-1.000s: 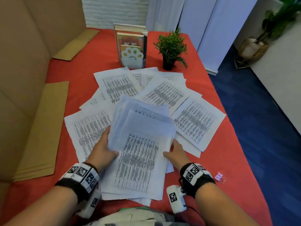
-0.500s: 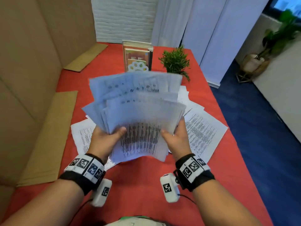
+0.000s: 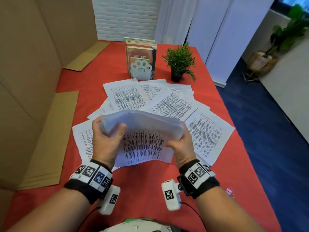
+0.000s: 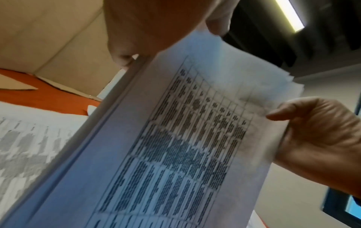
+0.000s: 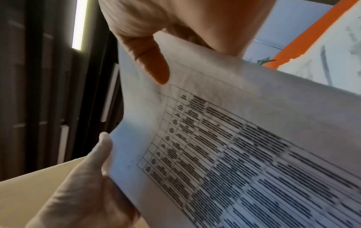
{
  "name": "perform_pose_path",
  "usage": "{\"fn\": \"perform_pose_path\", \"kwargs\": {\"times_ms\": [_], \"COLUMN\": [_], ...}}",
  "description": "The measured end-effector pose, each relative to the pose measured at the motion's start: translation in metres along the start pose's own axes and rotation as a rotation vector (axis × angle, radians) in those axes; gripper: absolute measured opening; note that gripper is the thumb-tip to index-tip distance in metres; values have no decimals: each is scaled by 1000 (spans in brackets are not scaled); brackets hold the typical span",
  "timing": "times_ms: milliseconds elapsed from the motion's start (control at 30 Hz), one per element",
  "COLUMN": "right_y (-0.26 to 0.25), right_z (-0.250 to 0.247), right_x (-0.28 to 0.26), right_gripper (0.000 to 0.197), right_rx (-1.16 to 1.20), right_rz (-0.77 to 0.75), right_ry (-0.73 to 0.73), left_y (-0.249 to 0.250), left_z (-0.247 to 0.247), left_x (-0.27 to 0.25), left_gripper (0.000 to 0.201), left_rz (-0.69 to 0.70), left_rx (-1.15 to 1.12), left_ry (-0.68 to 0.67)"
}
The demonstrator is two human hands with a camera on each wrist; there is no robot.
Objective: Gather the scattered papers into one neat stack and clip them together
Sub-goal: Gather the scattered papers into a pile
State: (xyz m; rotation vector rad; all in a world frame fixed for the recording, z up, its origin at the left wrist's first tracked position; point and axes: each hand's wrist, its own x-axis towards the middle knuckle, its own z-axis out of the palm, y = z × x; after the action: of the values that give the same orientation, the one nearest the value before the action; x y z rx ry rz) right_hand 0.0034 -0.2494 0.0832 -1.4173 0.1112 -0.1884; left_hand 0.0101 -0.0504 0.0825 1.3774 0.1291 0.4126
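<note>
Holding part-gathered stack (image 3: 142, 131) above bench (image 3: 147, 178) w/ both hands, left hand (image 3: 105, 144) & right hand (image 3: 182, 148) fingers curled round its sides; uneven edges, so sheets could slip out

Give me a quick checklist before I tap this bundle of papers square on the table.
1. Left hand grips the held bundle: ok.
2. Right hand grips its other side: ok.
3. Bundle edges aligned: not ok, sheets fan out at the corner.
4. All sheets gathered: not ok, loose papers lie on the red table.
5. Binder clip in reach: ok, by the right wrist.
6. Sheet count: cannot tell.
</note>
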Motion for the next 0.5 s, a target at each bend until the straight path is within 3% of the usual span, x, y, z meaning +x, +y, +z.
{"fn": "perform_pose_path", "kwargs": {"times_ms": [67,133,200,233,333,400,500], "right_y": [-10,-18,-18,-20,-20,-20,-10], "right_z": [2,4,6,7,6,4,-2], "right_x": [0,2,8,10,8,3,7], "right_gripper": [72,80,75,68,61,67,75], "right_rx": [-85,-263,-442,-477,-397,-248,-1], "right_rz": [-185,-420,-593,-631,-600,-459,-177], "right_ry": [-32,-48,-80,-93,-51,-13,-2], "left_y": [11,20,25,26,23,17,-5], "left_z": [4,11,19,21,17,8,-9], "left_x": [0,2,8,10,12,8,3], "left_gripper": [44,30,7,10,18,15,61], "left_rz": [68,137,163,175,220,265,231], "left_rx": [41,79,89,98,75,51,115], "left_ry": [77,130,177,203,181,86,-78]}}
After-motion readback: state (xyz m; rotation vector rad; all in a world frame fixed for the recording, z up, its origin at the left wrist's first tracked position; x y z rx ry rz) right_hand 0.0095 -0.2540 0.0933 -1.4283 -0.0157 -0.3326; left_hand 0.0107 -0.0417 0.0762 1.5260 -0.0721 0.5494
